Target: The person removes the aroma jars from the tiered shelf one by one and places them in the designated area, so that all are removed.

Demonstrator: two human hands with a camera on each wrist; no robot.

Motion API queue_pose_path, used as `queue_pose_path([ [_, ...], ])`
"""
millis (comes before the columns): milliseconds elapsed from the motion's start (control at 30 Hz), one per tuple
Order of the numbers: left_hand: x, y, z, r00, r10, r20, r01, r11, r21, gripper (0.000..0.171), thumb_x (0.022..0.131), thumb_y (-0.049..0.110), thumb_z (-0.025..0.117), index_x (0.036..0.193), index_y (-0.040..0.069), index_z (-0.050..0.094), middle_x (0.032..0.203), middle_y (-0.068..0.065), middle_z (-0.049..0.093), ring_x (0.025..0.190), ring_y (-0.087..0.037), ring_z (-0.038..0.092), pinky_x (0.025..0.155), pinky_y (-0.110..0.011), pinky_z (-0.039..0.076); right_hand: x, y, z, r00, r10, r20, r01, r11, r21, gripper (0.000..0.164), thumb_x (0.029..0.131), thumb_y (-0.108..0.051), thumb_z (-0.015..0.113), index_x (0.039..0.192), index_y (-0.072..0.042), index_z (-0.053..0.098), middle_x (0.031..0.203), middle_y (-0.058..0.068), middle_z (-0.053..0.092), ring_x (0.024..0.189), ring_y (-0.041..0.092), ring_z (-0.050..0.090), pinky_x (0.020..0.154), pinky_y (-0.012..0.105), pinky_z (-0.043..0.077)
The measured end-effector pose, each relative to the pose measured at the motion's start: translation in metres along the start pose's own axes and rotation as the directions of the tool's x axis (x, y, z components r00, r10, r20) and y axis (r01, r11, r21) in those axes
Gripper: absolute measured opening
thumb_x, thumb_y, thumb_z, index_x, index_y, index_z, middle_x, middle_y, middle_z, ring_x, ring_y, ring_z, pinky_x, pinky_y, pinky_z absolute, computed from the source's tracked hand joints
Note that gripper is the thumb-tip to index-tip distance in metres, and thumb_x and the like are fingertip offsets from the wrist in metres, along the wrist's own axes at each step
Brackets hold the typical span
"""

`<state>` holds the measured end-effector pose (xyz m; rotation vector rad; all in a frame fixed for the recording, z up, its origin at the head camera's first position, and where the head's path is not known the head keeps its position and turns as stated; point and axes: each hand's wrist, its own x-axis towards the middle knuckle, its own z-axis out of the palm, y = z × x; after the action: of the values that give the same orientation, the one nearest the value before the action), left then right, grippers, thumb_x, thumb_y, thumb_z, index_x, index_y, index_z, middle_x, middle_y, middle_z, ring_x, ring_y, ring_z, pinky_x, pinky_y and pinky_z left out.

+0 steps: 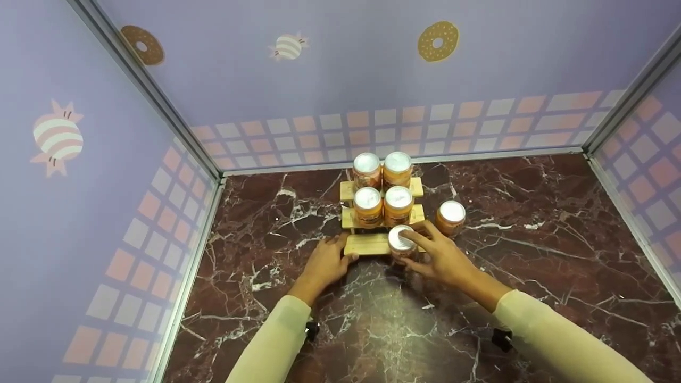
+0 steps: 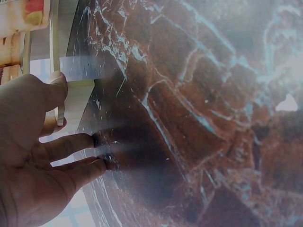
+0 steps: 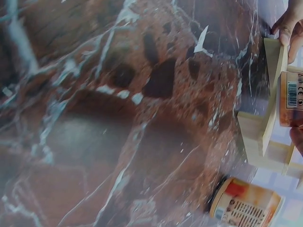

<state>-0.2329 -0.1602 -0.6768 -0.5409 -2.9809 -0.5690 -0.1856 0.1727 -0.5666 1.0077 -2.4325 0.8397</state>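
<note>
Gripping cylindrical can [image 1: 397, 245], right fingers [image 1: 418, 239] curled, left fingers [image 2: 71, 144] pinching tiered wooden rack [image 1: 368, 244]

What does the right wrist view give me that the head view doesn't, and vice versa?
Only the right wrist view: the barcode on the can in the right grip, and the block of print on the loose can.

Only the head view: four more cans on the two upper steps of the wooden rack, and the wall's donuts.

Both: part of the rack, the left grip at its end, the held can, and the loose can on the tabletop.
</note>
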Motion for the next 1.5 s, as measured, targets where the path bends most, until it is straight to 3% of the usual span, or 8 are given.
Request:
queue_pose_path([
  [167, 0.001, 0.001, -0.003, 0.999, -0.012, 0.030, 0.012, 1.000, -0.029, 0.078, 0.103, 0.058, 0.071, 0.161, 0.008, 0.056, 0.148, -0.031, 0.067, 0.140, -0.055, 0.061, 0.123, -0.063, 0.049, -0.008, 0.005, -0.008, 1.000, 0.020, -0.016, -0.020, 1.000, 0.006, 0.064, 0.083, -0.021, 0.099, 0.140, -0.013, 0.071, 0.130, 0.018, 0.066, 0.108, 0.035, 0.076, 0.090, 0.049, 0.070],
  [400, -0.007, 0.018, -0.025, 0.999, -0.017, 0.031, 0.018, 0.998, -0.053, 0.075, 0.105, 0.054, 0.070, 0.160, 0.005, 0.056, 0.151, -0.032, 0.065, 0.141, -0.056, 0.059, 0.124, -0.063, 0.048, -0.019, 0.014, -0.020, 0.997, 0.072, -0.010, -0.071, 0.997, 0.015, 0.067, 0.081, -0.019, 0.099, 0.142, -0.012, 0.070, 0.134, 0.022, 0.065, 0.113, 0.040, 0.076, 0.096, 0.054, 0.068],
  [633, 0.000, 0.005, -0.006, 0.998, -0.030, 0.050, 0.033, 0.998, -0.046, 0.078, 0.105, 0.057, 0.070, 0.162, 0.006, 0.054, 0.152, -0.032, 0.064, 0.144, -0.054, 0.059, 0.127, -0.064, 0.044, -0.024, 0.022, -0.033, 0.995, 0.097, -0.030, -0.097, 0.995, -0.005, 0.067, 0.080, -0.016, 0.100, 0.140, -0.010, 0.070, 0.133, 0.022, 0.065, 0.115, 0.041, 0.075, 0.098, 0.057, 0.067],
  [833, -0.001, 0.009, -0.014, 0.998, -0.033, 0.062, 0.035, 0.998, -0.045, 0.076, 0.106, 0.054, 0.069, 0.161, 0.004, 0.054, 0.150, -0.033, 0.065, 0.143, -0.051, 0.062, 0.129, -0.062, 0.043, -0.029, 0.028, -0.044, 0.990, 0.141, -0.030, -0.141, 0.990, -0.002, 0.070, 0.079, -0.015, 0.101, 0.142, -0.010, 0.070, 0.135, 0.020, 0.065, 0.114, 0.039, 0.075, 0.097, 0.054, 0.068],
  [867, -0.004, 0.015, -0.022, 0.998, -0.029, 0.060, 0.031, 0.999, -0.025, 0.076, 0.107, 0.053, 0.069, 0.162, 0.004, 0.053, 0.151, -0.033, 0.065, 0.144, -0.051, 0.061, 0.129, -0.061, 0.043, -0.030, 0.029, -0.046, 0.989, 0.147, -0.029, -0.148, 0.989, -0.004, 0.070, 0.079, -0.015, 0.101, 0.142, -0.010, 0.070, 0.134, 0.020, 0.064, 0.114, 0.038, 0.075, 0.095, 0.053, 0.068],
  [1067, -0.005, 0.017, -0.024, 0.997, -0.036, 0.064, 0.039, 0.998, -0.050, 0.078, 0.107, 0.056, 0.067, 0.163, 0.004, 0.052, 0.154, -0.031, 0.063, 0.147, -0.049, 0.059, 0.132, -0.060, 0.039, -0.037, 0.038, -0.053, 0.984, 0.174, -0.039, -0.175, 0.984, -0.026, 0.069, 0.079, -0.016, 0.101, 0.141, -0.010, 0.071, 0.132, 0.019, 0.065, 0.109, 0.036, 0.076, 0.090, 0.052, 0.068],
  [1233, -0.002, 0.008, -0.010, 0.998, -0.031, 0.047, 0.034, 0.997, -0.066, 0.078, 0.106, 0.057, 0.068, 0.162, 0.004, 0.054, 0.153, -0.031, 0.064, 0.146, -0.050, 0.060, 0.130, -0.061, 0.041, -0.042, 0.044, -0.056, 0.976, 0.215, -0.042, -0.216, 0.976, -0.034, 0.069, 0.081, -0.016, 0.101, 0.142, -0.011, 0.071, 0.133, 0.018, 0.065, 0.111, 0.037, 0.075, 0.091, 0.055, 0.068],
  [1500, 0.000, 0.002, -0.002, 0.999, -0.014, 0.044, 0.013, 1.000, 0.022, 0.078, 0.106, 0.058, 0.067, 0.163, 0.006, 0.053, 0.152, -0.030, 0.065, 0.144, -0.049, 0.063, 0.128, -0.060, 0.045, -0.048, 0.051, -0.062, 0.976, 0.213, -0.037, -0.215, 0.975, -0.049, 0.068, 0.081, -0.014, 0.101, 0.142, -0.011, 0.070, 0.132, 0.017, 0.065, 0.110, 0.033, 0.075, 0.088, 0.050, 0.069],
])
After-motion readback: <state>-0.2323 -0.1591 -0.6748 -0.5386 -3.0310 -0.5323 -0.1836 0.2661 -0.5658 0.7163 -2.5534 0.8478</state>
